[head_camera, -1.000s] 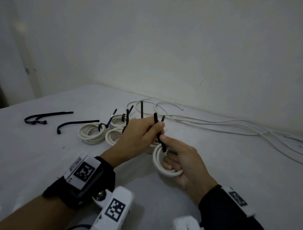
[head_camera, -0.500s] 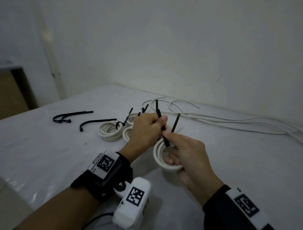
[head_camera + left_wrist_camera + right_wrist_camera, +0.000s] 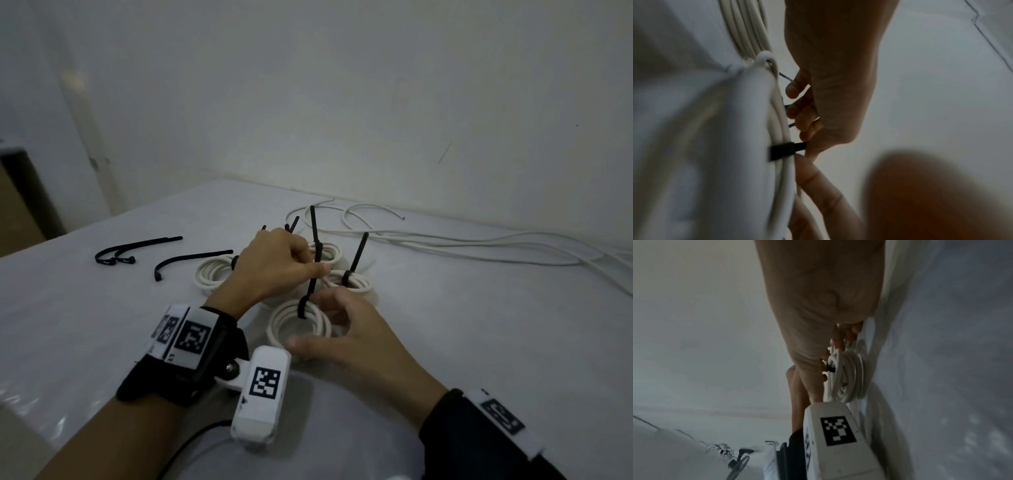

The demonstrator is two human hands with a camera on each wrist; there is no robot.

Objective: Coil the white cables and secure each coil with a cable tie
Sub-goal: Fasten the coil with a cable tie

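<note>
Left hand pinches the upright tail of the black cable tie between thumb and forefinger, and the tie's loop is wrapped round the near white cable coil lying on the worktop. Right hand sits just beside that coil, fingers spread and relaxed, gripping nothing. Behind, more tied coils cluster together, loose white cables trail along the wall, and spare cable ties lie off to the left.
</note>
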